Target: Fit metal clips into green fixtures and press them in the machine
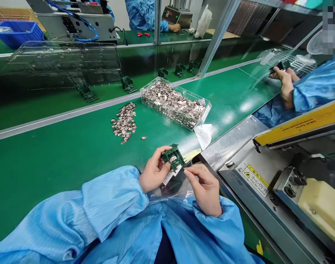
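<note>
My left hand is closed around a dark green plastic frame with an opening in its middle, held up over the table's near edge. A row of small silvery metal pieces shows along the frame's lower side. At the frame's lower right corner, my right hand is closed in a pinch of thumb and forefinger; whatever lies between the fingertips is too small to make out. Beyond both hands lies a loose pile of small metal clips, with a single clip apart from it.
A clear plastic box full of metal clips stands ahead. Several green frames line the back ledge beside a clear tray. To the right are a machine with a hand-injury warning and a co-worker's hands holding a dark part.
</note>
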A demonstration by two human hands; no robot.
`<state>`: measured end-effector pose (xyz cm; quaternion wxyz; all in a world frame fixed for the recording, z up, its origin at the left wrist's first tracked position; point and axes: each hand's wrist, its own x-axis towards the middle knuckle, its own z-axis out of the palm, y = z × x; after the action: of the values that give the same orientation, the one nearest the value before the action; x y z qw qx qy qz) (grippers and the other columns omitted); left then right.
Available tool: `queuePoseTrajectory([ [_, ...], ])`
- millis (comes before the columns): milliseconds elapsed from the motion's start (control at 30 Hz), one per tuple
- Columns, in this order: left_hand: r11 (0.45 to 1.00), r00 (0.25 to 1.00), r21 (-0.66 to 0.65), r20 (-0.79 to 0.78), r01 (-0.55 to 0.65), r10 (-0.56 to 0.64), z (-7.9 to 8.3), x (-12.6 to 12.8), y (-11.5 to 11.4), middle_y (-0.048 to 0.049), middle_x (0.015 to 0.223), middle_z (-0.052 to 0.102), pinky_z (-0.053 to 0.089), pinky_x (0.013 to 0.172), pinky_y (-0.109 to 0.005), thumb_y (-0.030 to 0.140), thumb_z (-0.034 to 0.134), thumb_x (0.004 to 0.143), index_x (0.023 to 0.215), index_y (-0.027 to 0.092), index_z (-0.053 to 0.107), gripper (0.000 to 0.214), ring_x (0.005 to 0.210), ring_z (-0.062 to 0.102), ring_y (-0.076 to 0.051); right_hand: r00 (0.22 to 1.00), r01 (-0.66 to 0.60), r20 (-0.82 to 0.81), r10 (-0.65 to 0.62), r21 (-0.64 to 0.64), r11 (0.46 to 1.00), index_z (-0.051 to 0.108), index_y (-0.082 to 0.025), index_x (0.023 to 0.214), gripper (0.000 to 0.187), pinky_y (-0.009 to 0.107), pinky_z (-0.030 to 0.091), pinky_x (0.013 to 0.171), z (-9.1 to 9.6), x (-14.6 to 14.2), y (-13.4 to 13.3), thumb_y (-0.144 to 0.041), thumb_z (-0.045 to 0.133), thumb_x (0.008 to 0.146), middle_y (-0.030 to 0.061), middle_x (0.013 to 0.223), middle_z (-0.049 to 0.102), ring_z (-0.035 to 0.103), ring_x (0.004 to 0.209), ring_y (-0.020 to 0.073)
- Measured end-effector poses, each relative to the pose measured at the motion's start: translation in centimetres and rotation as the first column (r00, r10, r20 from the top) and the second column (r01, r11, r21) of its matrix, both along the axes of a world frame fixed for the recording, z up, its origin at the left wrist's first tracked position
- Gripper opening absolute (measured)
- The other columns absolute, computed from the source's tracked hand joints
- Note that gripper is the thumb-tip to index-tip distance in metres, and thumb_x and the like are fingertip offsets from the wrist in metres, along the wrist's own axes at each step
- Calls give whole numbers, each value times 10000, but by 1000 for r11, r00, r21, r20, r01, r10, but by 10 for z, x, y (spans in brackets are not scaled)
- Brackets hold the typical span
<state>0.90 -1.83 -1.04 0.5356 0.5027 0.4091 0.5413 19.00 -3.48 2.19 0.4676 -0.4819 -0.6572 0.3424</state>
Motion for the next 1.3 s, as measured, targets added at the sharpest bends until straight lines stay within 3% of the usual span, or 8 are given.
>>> queuePoseTrajectory([
  [333, 988, 960, 143, -281, 51, -9, 10, -3, -8, -61, 1050, 652, 501, 632, -216, 273, 522, 934, 1274, 215, 484, 347, 678, 611, -116, 988, 135, 51, -148, 201, 970, 679, -222, 800, 65, 475, 410, 990, -6, -36, 14, -258, 679, 853, 94, 1213, 577, 515, 1179, 283],
  [700, 970, 926, 213, -378, 114, -26, 18, -6, -10, -62, 1073, 662, 501, 644, -236, 233, 509, 926, 1238, 223, 520, 312, 687, 607, -129, 968, 37, -242, -70, -137, 990, 574, -205, 728, 263, 415, 523, 865, -7, -35, 11, -413, 712, 813, 125, 1197, 583, 583, 1072, 276],
  [833, 990, 954, 91, -291, 107, -76, 19, -8, -9, -65, 1120, 643, 541, 732, -265, 273, 517, 933, 1267, 240, 506, 335, 813, 639, -161, 945, -84, -324, 43, -113, 990, 594, -232, 979, 190, 372, 534, 851, -5, -21, 7, -334, 689, 850, 110, 1284, 555, 576, 1132, 258],
  [967, 977, 933, 26, -303, 210, -192, 40, -5, -11, -80, 1095, 654, 558, 737, -268, 256, 556, 903, 1229, 207, 532, 330, 855, 651, -180, 974, -196, -99, 202, 63, 979, 417, -285, 1417, 639, 421, 453, 1007, 10, 8, -4, -294, 711, 849, 99, 1488, 411, 386, 1361, 284],
  [1067, 885, 817, -7, -380, 466, -433, 74, 3, -16, -79, 1060, 689, 564, 659, -249, 193, 553, 886, 1259, 225, 543, 375, 749, 672, -167, 967, -245, -34, 252, 141, 959, 483, -262, 1379, 622, 423, 466, 999, 25, 32, -21, -382, 742, 826, 103, 1330, 565, 521, 1229, 281],
  [1167, 690, 601, -61, -442, 721, -666, 109, 19, -4, -54, 985, 733, 574, 599, -244, 168, 599, 855, 1390, 294, 477, 563, 669, 693, -170, 978, -169, -87, 187, 185, 968, 553, -263, 1287, 608, 415, 520, 916, 34, 64, -43, -499, 768, 770, 97, 1183, 644, 611, 1076, 279],
  [1233, 581, 501, -7, -500, 814, -707, 125, 42, 12, -54, 982, 748, 592, 643, -263, 168, 676, 801, 1410, 307, 477, 656, 736, 720, -199, 988, -38, -139, 66, 196, 980, 581, -269, 1233, 621, 429, 547, 861, 36, 92, -64, -602, 750, 737, 101, 1125, 664, 637, 1018, 293],
  [1300, 556, 519, 127, -572, 821, -635, 134, 79, 29, -74, 1038, 749, 598, 727, -289, 202, 716, 779, 1350, 278, 557, 598, 853, 728, -229, 962, 233, -193, -194, 203, 951, 597, -268, 1189, 634, 454, 560, 828, 38, 124, -88, -698, 686, 731, 114, 1075, 670, 650, 989, 311],
])
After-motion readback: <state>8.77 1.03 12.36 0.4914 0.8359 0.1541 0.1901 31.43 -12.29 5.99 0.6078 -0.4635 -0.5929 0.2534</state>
